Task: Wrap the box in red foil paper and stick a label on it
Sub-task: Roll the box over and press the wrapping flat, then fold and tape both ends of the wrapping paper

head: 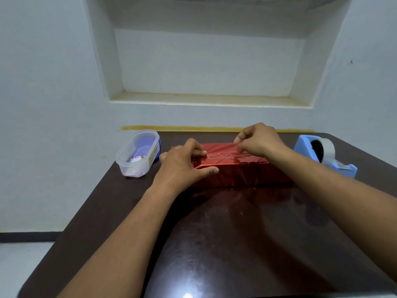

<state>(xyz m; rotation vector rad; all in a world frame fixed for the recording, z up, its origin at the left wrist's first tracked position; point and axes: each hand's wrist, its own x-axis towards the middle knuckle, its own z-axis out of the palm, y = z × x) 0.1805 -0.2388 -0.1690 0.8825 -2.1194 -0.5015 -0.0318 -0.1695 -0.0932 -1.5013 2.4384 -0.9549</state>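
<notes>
A long box wrapped in red foil lies crosswise at the middle of the frame, on the far half of a dark glossy table. The left hand rests on the box's left end, fingers lying flat over the top and pressing down one end of a clear tape strip, the thumb stretched along the near upper edge. The right hand sits above the box's right part with its fingers curled, thumb and forefinger pinching the other end of the tape, which runs along the foil seam on top. At the left of the frame, just beside the box, stands a clear tub with a small label lying inside. At the right edge stands a blue tape dispenser, close to the box's right end.
</notes>
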